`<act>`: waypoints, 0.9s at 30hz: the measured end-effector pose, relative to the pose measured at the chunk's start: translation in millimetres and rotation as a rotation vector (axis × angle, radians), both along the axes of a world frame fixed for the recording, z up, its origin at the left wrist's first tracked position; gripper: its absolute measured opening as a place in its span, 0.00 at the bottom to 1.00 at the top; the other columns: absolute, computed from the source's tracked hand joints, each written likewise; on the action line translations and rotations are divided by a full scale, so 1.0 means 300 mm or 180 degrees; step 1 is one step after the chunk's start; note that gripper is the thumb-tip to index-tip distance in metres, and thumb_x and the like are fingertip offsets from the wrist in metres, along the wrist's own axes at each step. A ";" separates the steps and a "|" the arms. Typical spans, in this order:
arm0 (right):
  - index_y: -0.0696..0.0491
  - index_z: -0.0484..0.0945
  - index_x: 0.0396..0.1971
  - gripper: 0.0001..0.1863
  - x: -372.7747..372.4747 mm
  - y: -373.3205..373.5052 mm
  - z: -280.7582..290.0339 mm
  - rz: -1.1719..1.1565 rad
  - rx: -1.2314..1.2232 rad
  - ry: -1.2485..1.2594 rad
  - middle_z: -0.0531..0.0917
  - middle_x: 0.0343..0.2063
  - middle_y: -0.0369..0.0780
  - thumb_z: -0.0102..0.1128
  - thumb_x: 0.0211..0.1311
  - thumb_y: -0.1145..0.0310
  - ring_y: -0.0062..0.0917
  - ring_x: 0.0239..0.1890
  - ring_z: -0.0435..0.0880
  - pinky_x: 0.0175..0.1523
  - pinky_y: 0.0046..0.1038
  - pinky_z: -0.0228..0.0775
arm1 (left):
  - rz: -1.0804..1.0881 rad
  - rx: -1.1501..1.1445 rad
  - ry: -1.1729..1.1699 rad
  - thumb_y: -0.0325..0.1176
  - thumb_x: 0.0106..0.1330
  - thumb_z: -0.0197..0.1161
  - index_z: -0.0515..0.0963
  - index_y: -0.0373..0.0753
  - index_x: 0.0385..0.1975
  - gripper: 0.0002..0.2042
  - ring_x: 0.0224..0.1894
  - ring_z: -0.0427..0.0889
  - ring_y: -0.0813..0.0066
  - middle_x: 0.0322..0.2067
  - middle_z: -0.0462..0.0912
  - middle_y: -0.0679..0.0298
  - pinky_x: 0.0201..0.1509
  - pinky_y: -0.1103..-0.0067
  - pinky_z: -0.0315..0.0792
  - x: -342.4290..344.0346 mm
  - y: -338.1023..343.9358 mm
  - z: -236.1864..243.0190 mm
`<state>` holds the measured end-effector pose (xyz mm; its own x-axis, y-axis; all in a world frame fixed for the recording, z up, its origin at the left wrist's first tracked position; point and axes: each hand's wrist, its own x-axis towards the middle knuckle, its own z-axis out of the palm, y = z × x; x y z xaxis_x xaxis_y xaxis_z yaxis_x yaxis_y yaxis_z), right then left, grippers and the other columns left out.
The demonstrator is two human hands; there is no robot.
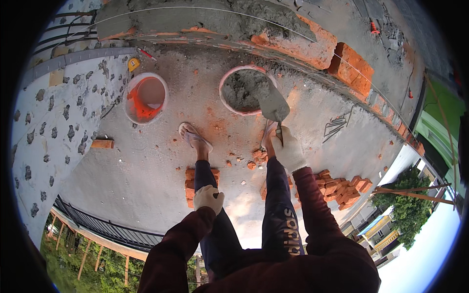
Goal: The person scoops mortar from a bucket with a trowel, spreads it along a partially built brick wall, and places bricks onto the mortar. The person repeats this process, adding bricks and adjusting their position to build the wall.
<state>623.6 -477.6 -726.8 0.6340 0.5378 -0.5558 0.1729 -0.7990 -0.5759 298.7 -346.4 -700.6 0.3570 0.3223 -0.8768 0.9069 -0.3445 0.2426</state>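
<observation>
My right hand (287,149), in a pale work glove, grips the handle of a trowel (272,105), whose broad blade carries grey residue and lies over the right rim of a bucket of wet mortar (242,87). My left hand (207,199), also gloved, is curled at my left thigh; what is in its fingers, if anything, I cannot make out. Left of the mortar stands a second bucket (161,97) with cloudy water and an orange interior. My sandalled feet are on the concrete floor below the buckets.
A mortar-topped brick wall (293,46) with a string line runs across the front. Brick stacks (342,190), loose rebar pieces (336,124) and brick rubble lie on the floor. A speckled wall (49,127) is at left, a black railing (112,229) behind me, a yellow tape measure (133,64) ahead.
</observation>
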 end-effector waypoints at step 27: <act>0.68 0.73 0.56 0.24 0.178 0.208 -0.450 0.2324 -0.1963 -0.0294 0.86 0.45 0.63 0.60 0.64 0.69 0.48 0.44 0.92 0.50 0.42 0.84 | 0.0535 0.0196 -0.0438 0.45 0.60 0.69 0.88 0.42 0.35 0.13 0.54 0.81 0.60 0.45 0.86 0.64 0.65 0.61 0.68 -0.075 -0.127 -0.012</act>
<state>676.9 -415.2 -861.8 0.3139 0.4471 -0.8376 0.7716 -0.6342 -0.0493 276.3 -384.6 -704.2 0.4085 0.4388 -0.8004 0.9127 -0.2094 0.3510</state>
